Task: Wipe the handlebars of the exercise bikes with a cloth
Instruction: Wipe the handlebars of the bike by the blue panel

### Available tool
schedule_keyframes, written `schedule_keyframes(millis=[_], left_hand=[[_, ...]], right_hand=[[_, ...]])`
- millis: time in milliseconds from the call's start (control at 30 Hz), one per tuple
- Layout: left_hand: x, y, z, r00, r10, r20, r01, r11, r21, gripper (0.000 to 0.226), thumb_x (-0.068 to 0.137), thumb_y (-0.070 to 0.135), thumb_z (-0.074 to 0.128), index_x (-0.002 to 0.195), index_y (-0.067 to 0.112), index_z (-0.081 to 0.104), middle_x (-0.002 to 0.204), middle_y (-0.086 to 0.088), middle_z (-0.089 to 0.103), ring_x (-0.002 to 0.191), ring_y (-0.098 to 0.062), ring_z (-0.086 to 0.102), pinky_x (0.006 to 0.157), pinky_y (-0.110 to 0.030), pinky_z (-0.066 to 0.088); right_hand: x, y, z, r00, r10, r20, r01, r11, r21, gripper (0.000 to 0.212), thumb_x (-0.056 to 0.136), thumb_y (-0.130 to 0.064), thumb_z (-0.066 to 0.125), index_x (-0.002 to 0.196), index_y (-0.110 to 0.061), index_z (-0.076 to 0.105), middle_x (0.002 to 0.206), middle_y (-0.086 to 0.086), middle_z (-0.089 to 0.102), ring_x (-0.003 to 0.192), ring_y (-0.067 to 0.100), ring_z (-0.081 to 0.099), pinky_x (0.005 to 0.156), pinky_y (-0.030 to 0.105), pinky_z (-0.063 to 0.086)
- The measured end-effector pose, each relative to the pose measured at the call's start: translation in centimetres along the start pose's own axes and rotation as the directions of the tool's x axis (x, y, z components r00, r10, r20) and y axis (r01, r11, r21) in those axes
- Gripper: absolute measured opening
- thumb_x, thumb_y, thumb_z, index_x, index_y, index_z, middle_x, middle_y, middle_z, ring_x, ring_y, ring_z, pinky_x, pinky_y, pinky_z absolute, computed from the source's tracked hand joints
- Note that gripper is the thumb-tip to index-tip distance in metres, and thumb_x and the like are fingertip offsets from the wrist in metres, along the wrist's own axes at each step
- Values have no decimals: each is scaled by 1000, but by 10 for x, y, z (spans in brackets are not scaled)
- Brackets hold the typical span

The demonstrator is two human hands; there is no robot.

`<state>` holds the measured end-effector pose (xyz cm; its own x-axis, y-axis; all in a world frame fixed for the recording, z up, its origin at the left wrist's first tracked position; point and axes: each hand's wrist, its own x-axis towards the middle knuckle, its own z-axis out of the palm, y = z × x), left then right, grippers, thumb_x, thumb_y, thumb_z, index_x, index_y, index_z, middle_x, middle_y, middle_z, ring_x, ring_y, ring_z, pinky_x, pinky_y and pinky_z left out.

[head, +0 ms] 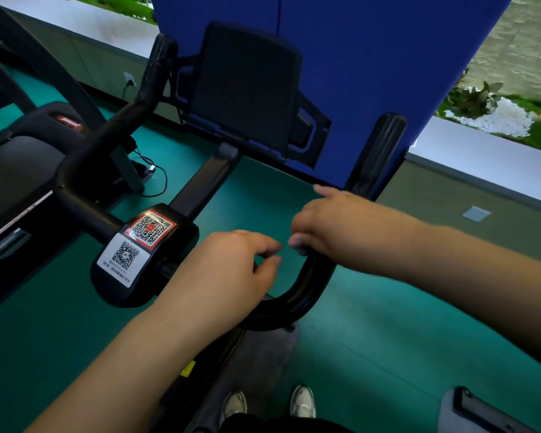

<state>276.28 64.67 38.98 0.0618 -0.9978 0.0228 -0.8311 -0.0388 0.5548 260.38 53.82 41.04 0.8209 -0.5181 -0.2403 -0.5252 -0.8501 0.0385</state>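
Black handlebar [313, 285] curving centre frame, right prong rising to 1 o'clock. Right hand [341, 229] draped over the bend, index out, other fingers curled narrow on the bar. Left hand [228, 270] at 9 o'clock of it, fingertips pinched near-closed. Cloth: cannot tell. QR stickers [138, 242] further at 9 o'clock.

Daylight pours in from the windows [497, 114], blown out white; indoors looks dim, edges bend, and both hands [231, 267] are slightly blurred.
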Motion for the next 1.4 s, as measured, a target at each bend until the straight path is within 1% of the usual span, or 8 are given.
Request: schedule_keyframes(millis=[167, 433, 633, 767, 900, 1067, 1167, 1400], left_hand=[[-3, -5, -8, 1000, -26, 16, 25, 999, 27, 28, 88, 40, 58, 114, 35, 67, 82, 21, 58, 89, -1, 60, 82, -20, 47], [-10, -16, -16, 999, -28, 38, 25, 996, 90, 28, 89, 37, 59, 115, 33, 67, 92, 20, 60, 95, -1, 59, 83, -18, 44], [-15, -18, -20, 993, 32, 114, -47, 989, 139, 30, 90, 42, 54, 120, 39, 60, 116, 19, 60, 115, 0, 45, 93, -15, 33], [-17, -19, -18, 994, 47, 95, -59, 989, 133, 28, 89, 39, 57, 116, 37, 64, 114, 17, 62, 113, -4, 47, 94, -19, 36], [-16, -21, -18, 991, 71, 113, -86, 988, 132, 27, 89, 37, 58, 115, 36, 65, 113, 16, 63, 113, -6, 47, 94, -20, 36], [-17, -22, -18, 986, 124, 114, -137, 984, 110, 27, 90, 38, 57, 115, 35, 65, 113, 17, 63, 113, -5, 48, 93, -19, 37], [-21, -22, -15, 981, 144, 130, -161, 977, 136, 33, 87, 45, 47, 108, 32, 70, 105, 14, 68, 106, -11, 54, 89, -24, 39], [-26, -28, -18, 971, 198, 130, -215, 967, 133, 34, 81, 39, 45, 93, 26, 75, 90, 11, 71, 91, -17, 58, 79, -27, 42]], right_hand=[[8, 26, -11, 990, 139, -8, -139, 988, -67, 32, 100, -39, 36, 94, -22, 62, 95, -2, 63, 100, 16, 59, 118, 37, 2], [0, -33, 4, 996, -30, 88, 26, 998, 49, 31, 99, -43, 37, 108, -25, 61, 112, -4, 62, 115, 10, 52, 116, 32, 1], [-9, 21, 2, 940, 190, -282, -157, 978, 137, 24, 96, -32, 48, 90, -19, 67, 99, 1, 68, 114, 18, 58, 113, 27, -9], [-20, -36, 34, 889, 67, -453, 12, 985, 169, 23, 87, -32, 54, 76, -20, 70, 78, 0, 71, 92, 20, 71, 106, 48, 20], [-29, -44, 44, 877, 25, -480, 106, 964, 244, 33, 91, -39, 41, 85, -21, 68, 86, -4, 70, 110, 17, 65, 111, 49, 19], [-29, -11, 42, 761, 314, -568, -141, 934, 327, 33, 91, -36, 46, 94, -14, 71, 96, -2, 73, 124, 26, 54, 112, 49, 25], [-32, -43, 53, 684, 338, -646, -80, 916, 394, 30, 89, -35, 52, 94, -14, 73, 96, -3, 73, 116, 23, 59, 97, 41, 46], [-37, -54, 60, 590, 418, -691, -100, 887, 451, 28, 89, -28, 60, 103, -8, 73, 96, 11, 55, 89, 23, 50, 82, 27, 40]])
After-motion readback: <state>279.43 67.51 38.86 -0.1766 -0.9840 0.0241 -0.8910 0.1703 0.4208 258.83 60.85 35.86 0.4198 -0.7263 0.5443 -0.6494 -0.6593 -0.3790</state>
